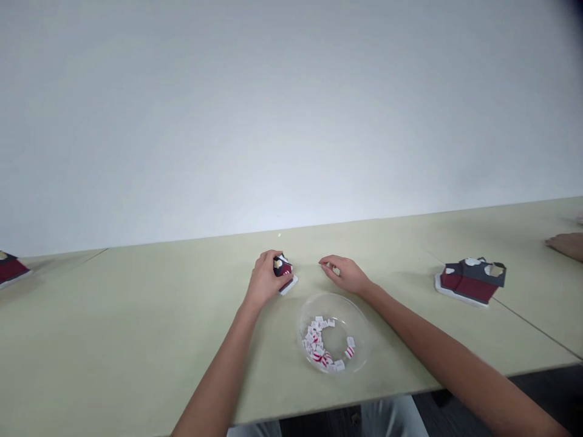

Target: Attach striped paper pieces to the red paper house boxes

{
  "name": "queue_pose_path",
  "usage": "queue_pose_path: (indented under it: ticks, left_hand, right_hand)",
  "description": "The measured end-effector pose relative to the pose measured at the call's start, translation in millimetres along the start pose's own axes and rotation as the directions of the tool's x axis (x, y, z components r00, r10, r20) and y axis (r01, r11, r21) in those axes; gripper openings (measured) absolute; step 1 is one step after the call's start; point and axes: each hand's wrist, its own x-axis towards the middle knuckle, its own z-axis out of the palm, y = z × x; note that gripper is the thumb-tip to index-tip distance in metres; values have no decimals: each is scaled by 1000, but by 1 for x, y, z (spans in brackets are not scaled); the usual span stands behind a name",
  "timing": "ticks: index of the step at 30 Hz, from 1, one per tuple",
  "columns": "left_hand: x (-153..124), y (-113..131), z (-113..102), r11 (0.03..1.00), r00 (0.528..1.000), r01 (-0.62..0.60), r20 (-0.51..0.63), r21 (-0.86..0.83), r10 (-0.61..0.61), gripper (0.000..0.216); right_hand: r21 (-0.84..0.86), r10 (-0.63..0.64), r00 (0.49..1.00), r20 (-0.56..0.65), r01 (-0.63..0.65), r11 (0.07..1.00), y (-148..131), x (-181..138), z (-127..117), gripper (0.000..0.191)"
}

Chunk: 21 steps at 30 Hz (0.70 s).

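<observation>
My left hand (264, 280) is closed around a small model house (285, 269) with maroon walls, a dark roof and a white base. Its fingers and thumb cover much of the house, which stands on the table. To the right, my right hand (347, 275) is raised slightly in a pinch, thumb against forefinger. Whatever may be between those fingertips is too small to make out. Just below both hands sits a clear round plastic bowl (337, 341). Inside it are many small white pieces (314, 337), some with red stripes, mostly heaped on the left side.
Another model house (473, 285), maroon and dark grey with white patches, stands at the right. Part of a similar house (13, 270) shows at the left edge. Another person's hand (566, 244) rests at far right. A tiny white bit (279, 235) lies near the wall (291, 121).
</observation>
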Motion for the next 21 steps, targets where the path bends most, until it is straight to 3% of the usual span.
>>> queue_pose_path:
  ticks: [6,11,21]
  left_hand:
    - [-18,-40,-48,995,995,91,-39,32,-90,57]
    - [-47,-71,-102,969,969,236,-97,71,-228,65]
    - [-104,-134,-202,914,932,345,-191,215,-307,74]
  right_hand:
    - [-129,-36,996,-84,24,991,2,-2,-12,26]
    - [-173,24,972,-235,-66,983,9,-15,-39,27]
    - [-457,-137,940,-312,-21,889,29,-92,-109,20]
